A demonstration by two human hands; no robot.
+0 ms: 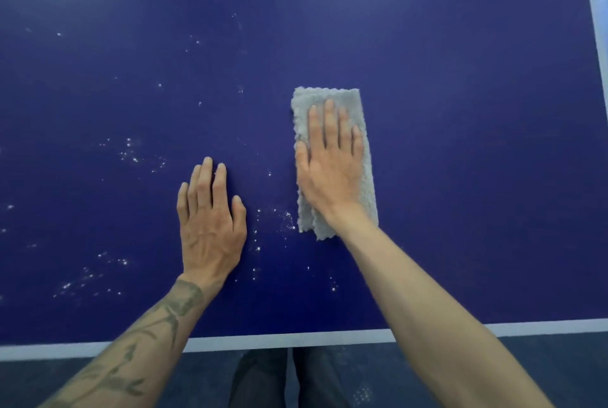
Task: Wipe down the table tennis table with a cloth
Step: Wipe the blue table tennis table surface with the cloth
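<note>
Grey folded microfibre cloth point(329, 96): flat on the dark blue bench point(460, 144), near its front edge. Your right hand point(330, 170) presses it, fingers straight and slightly apart. Your left hand point(210, 226) rests flat beside it, fingers straight. White specks point(131, 154) dot the bench's left side; the right side looks clean, so perhaps half is left.

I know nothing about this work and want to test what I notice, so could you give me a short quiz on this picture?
1. Which hand lies flat on the grey cloth? A: the left hand. B: the right hand. C: both.
2. True or false: the white specks lie mostly to the right of the cloth.
3. Fill in: the left hand rests on the bare blue ____.

Key: 1 B. 2 False: the specks lie mostly to the left of the cloth. 3 table.
</note>
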